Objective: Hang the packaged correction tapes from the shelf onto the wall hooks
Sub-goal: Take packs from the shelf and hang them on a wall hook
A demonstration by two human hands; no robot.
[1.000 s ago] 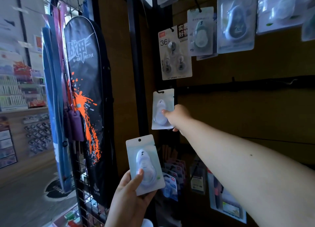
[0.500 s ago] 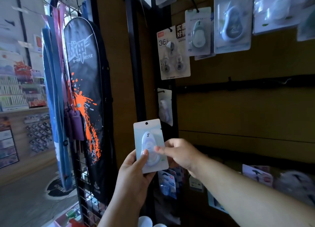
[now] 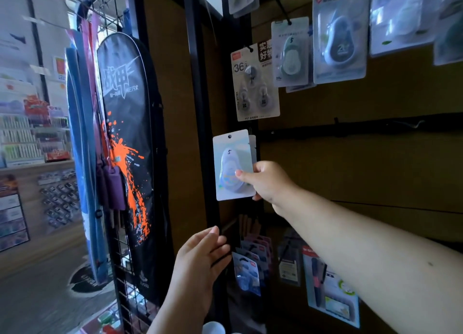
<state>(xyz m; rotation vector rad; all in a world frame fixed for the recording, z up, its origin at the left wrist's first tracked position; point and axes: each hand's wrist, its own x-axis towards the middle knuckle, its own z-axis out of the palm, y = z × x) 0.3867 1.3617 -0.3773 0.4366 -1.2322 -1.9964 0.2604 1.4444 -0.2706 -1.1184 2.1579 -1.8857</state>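
The right hand (image 3: pixel 269 183) pinches the lower right edge of a packaged correction tape (image 3: pixel 233 165), a flat white card with a round punched hole at its top and a clear rounded plastic bubble over a teardrop-shaped dispenser, held upright against the dark wooden wall panel (image 3: pixel 350 163) beside the black metal upright. The left hand (image 3: pixel 200 258) hovers lower, fingers loosely spread, holding nothing.

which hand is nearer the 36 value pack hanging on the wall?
Right. The right hand pinches a correction tape pack just below the 36 value pack; the left hand is open, farther down.
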